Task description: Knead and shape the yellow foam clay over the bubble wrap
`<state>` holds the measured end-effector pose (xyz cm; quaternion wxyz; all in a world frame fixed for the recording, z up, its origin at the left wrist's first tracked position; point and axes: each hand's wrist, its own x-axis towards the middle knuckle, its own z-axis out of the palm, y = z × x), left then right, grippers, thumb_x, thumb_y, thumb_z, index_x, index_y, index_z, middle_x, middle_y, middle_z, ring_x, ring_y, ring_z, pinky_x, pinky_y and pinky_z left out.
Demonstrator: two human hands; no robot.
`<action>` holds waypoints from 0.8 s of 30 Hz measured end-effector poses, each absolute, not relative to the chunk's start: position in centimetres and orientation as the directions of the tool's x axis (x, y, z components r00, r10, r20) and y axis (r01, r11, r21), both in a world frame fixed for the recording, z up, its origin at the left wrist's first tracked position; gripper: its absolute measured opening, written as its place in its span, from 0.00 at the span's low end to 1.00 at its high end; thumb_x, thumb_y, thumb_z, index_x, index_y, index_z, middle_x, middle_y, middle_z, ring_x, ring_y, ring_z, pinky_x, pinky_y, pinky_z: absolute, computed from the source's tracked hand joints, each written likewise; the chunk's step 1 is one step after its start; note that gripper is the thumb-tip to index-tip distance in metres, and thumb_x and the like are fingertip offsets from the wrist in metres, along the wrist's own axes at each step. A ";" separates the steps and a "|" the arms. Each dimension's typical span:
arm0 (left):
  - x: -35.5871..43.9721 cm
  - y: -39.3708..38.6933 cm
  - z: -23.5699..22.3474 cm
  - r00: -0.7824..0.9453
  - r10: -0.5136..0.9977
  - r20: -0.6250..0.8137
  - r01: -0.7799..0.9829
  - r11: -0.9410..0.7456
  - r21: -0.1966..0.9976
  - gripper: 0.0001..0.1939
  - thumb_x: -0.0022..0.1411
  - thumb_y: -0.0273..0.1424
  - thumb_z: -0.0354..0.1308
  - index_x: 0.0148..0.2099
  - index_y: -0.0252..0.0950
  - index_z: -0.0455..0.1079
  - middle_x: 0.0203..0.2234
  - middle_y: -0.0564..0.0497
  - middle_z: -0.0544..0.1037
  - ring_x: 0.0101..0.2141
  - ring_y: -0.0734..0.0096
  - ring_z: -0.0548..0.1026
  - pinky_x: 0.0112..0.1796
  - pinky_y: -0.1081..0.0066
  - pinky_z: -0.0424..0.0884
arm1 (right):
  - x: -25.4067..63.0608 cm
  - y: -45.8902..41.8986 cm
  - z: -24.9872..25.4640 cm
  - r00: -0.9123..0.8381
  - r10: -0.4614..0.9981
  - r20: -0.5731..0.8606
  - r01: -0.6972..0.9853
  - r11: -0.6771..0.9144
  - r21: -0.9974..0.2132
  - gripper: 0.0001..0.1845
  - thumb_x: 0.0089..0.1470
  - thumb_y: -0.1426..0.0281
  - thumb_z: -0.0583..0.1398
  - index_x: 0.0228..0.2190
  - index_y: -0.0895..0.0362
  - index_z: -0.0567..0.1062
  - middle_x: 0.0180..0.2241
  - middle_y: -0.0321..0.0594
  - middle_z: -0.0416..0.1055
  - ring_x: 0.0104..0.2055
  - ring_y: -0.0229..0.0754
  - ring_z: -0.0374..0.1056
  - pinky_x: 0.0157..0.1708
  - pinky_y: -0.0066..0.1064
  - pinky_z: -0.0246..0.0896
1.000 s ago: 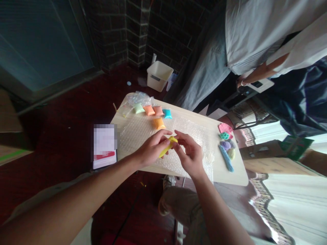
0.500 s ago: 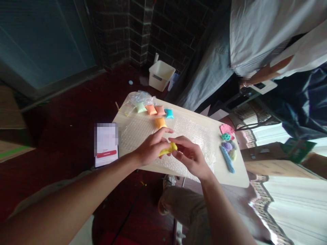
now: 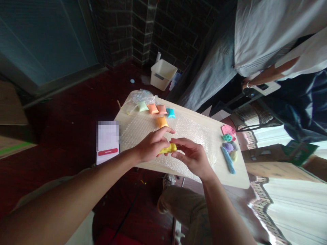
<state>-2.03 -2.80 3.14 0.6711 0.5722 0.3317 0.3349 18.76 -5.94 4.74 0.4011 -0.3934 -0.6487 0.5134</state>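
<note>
A lump of yellow modelling clay [image 3: 171, 148], longish in shape, is held above the bubble wrap [image 3: 194, 136] on the table. My left hand [image 3: 153, 146] grips its left part between thumb and fingers, with the index finger stretched out above. At the clay's right end, the curled fingers and thumb of my right hand [image 3: 190, 154] close around it. Just beyond my left hand lies an orange-yellow packet [image 3: 161, 121], partly hidden by the fingers.
Several clay packets, among them a blue one [image 3: 171, 113], line the table's far side near a clear plastic bag [image 3: 145, 96]. Shaped clay pieces, including a blue roll [image 3: 228, 160], lie at the right end. A phone [image 3: 107, 143] stands at left; another person [image 3: 268, 73] is behind.
The yellow clay has turned from slanting to nearly level, and my right hand has shifted to its right end. The whole view has drifted slightly.
</note>
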 end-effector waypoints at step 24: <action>-1.8 -2.8 3.2 0.537 0.813 -0.227 -0.043 0.295 0.955 0.24 0.61 0.30 0.54 0.60 0.37 0.64 0.21 0.55 0.74 0.14 0.76 0.64 0.14 0.77 0.55 | 18.3 -6.5 4.0 -0.340 0.930 0.141 0.243 0.231 -0.942 0.22 0.56 0.66 0.74 0.52 0.51 0.82 0.46 0.45 0.82 0.47 0.49 0.79 0.51 0.47 0.78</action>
